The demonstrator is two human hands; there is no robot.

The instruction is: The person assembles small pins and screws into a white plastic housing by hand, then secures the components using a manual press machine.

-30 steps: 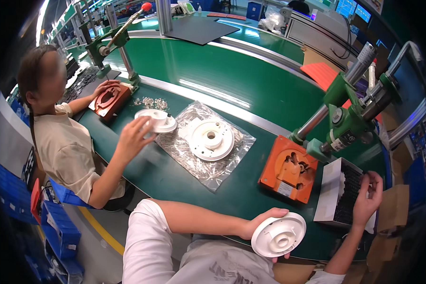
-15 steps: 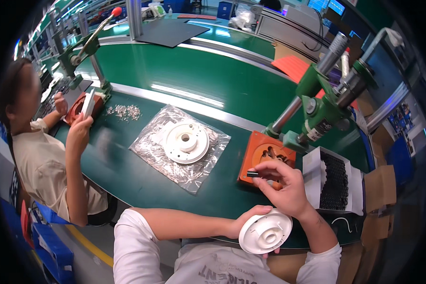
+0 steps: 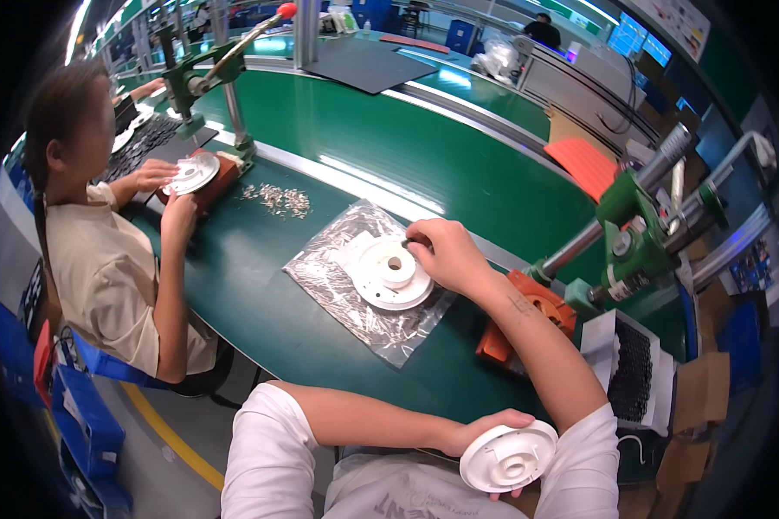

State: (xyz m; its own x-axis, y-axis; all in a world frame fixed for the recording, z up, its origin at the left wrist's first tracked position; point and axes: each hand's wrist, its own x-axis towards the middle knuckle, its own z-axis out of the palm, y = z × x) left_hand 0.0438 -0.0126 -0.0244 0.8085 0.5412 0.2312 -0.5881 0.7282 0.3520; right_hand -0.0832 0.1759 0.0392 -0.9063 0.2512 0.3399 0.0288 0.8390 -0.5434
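Note:
My left hand [image 3: 485, 435] grips a white round plastic part [image 3: 509, 460] with a raised central hub, close to my lap. A second white round part [image 3: 393, 282] with a hub and a dark central hole lies on a clear plastic bag [image 3: 337, 298] full of small metal pieces. My right hand [image 3: 448, 255] reaches over that second part's far right edge. Its thumb and fingers pinch a small black cylinder [image 3: 407, 244], mostly hidden behind the fingertips; whether it sits in a hole of the part I cannot tell.
At right stands a green hand press [image 3: 619, 233] over an orange fixture [image 3: 532, 311]. Beside it, a white box [image 3: 658, 381] holds many black parts. A co-worker at left has both hands on a white round part [image 3: 192, 173] at another press. Loose metal pieces [image 3: 277, 201] lie between us.
My right hand has moved left and away from me, from the orange fixture to the white part on the bag. The left hand still holds its part. The view has shifted left.

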